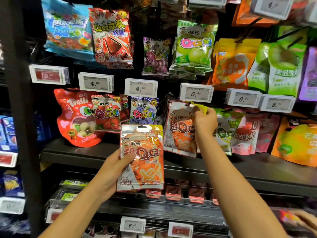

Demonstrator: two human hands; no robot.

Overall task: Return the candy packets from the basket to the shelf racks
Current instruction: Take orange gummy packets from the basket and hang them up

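Observation:
My left hand [112, 170] grips an orange and silver cola candy packet [144, 157] by its left edge, holding it upright in front of the shelf. My right hand [205, 121] pinches the top right corner of a matching cola packet [180, 131], which hangs on a hook [188, 104] in the lower row under the 6.50 price tag [196, 92]. More packets of that kind hang behind it. The basket is out of view.
Hanging racks carry many candy bags: a red Trolli bag [77, 117], strawberry [107, 114] and blueberry [143, 110] packets to the left, a green one [224, 131] to the right. A black shelf ledge [103, 152] runs below. Another person's hand [307, 220] shows at the lower right.

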